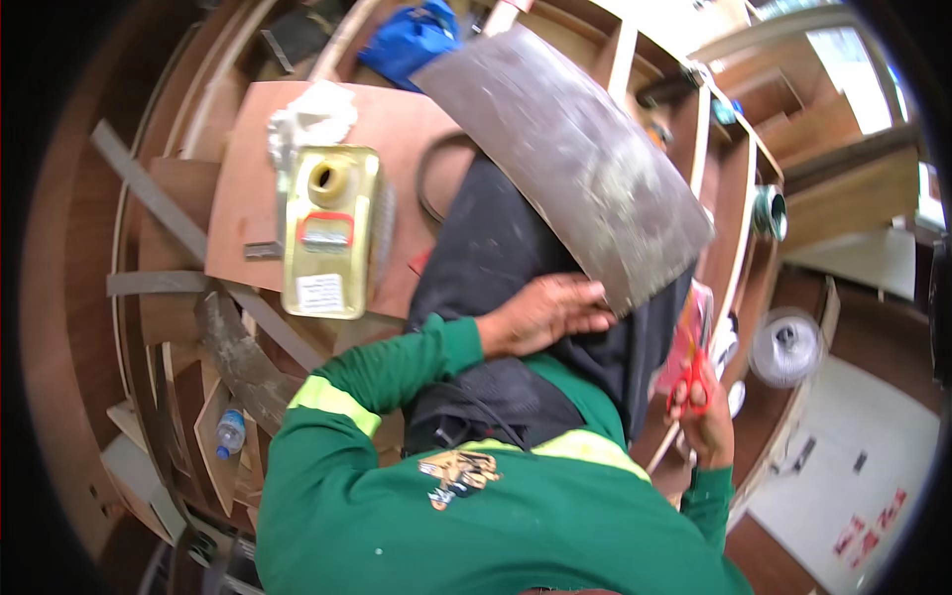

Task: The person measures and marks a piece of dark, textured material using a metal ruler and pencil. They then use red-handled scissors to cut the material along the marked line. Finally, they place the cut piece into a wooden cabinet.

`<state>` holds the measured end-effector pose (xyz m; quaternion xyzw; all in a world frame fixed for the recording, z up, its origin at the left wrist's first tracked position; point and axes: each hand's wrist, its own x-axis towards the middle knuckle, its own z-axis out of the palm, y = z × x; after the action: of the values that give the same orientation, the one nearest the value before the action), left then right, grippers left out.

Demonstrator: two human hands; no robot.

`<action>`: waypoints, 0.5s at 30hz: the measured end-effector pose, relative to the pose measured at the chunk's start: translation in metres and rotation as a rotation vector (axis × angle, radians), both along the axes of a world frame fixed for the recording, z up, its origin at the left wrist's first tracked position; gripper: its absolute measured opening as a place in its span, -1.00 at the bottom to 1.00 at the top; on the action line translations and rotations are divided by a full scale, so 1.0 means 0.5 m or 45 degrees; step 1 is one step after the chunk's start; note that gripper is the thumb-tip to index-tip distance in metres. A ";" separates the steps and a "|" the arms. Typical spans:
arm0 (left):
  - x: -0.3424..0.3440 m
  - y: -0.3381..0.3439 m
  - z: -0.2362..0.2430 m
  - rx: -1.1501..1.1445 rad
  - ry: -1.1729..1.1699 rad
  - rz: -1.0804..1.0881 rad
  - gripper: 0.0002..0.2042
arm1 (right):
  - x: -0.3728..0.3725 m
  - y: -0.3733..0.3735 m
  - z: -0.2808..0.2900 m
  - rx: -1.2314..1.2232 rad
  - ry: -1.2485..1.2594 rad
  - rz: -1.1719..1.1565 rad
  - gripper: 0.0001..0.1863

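Observation:
A grey, scuffed rectangular sheet (585, 149) lies at a slant over my dark-trousered legs. My left hand (550, 315) is at its lower corner, fingers stretched toward the edge and fingertips meeting it; I see no clear grip. Off to the right, my right hand (706, 416) is closed round the handles of red scissors (695, 385), held apart from the sheet with the blades pointing away from me. To the left of my legs, a gold metal can (330, 248) with an open spout stands on a brown board (238, 198).
A crumpled white cloth (315, 117) and a dark strip ring (426, 178) lie by the can. Beyond is a blue bag (409, 45). Wooden framing (620, 59) surrounds me. Long grey strips (159, 198) and a plastic bottle (230, 433) are at left, a clear round container (786, 347) at right.

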<state>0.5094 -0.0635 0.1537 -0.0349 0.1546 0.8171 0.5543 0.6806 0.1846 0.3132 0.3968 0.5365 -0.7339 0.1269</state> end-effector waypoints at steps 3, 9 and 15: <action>-0.007 -0.008 0.021 -0.072 -0.064 0.005 -0.62 | 0.003 0.016 0.021 -0.068 0.025 0.174 -0.32; 0.004 -0.016 0.020 -0.119 -0.003 0.019 -0.66 | -0.012 0.006 0.052 -0.049 -0.084 0.507 -0.25; -0.006 -0.020 0.027 -0.213 0.078 0.012 -0.65 | -0.042 0.018 0.076 0.099 -0.096 0.571 -0.38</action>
<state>0.5065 -0.0735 0.1673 -0.0567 0.2390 0.8046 0.5407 0.6596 0.1935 0.3510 0.2994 0.6340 -0.6506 0.2916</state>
